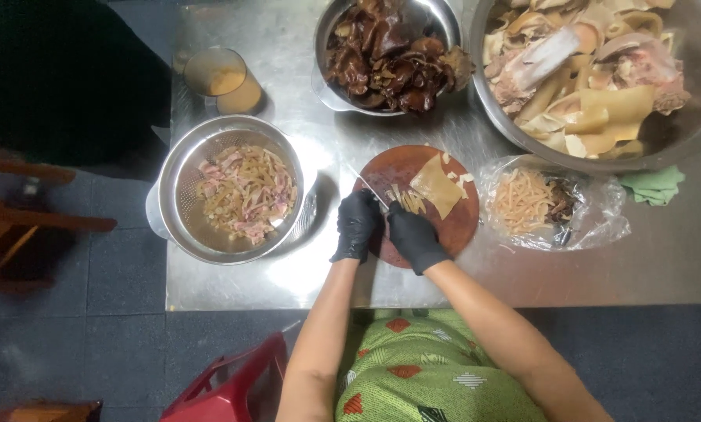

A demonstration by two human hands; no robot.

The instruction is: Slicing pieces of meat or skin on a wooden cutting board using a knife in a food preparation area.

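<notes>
A knife [372, 194] is gripped in the closed left hand [356, 227] while the pale sheet [438, 186] is pinned on the round board [389, 168] under the curled fingers of the right hand [414, 234]. Strips [410, 202] are cut and a colander [180, 168] is part-filled, but a large bowl [698, 47] remains heaped. A crumpled clear bag [600, 219] of shreds lies right of the board; no labels are seen.

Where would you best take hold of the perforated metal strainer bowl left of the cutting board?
Grip the strainer bowl by its bare rim, at the near-left edge, coming from above. The rim is exposed all round, and the cut strips sit low inside.
</notes>
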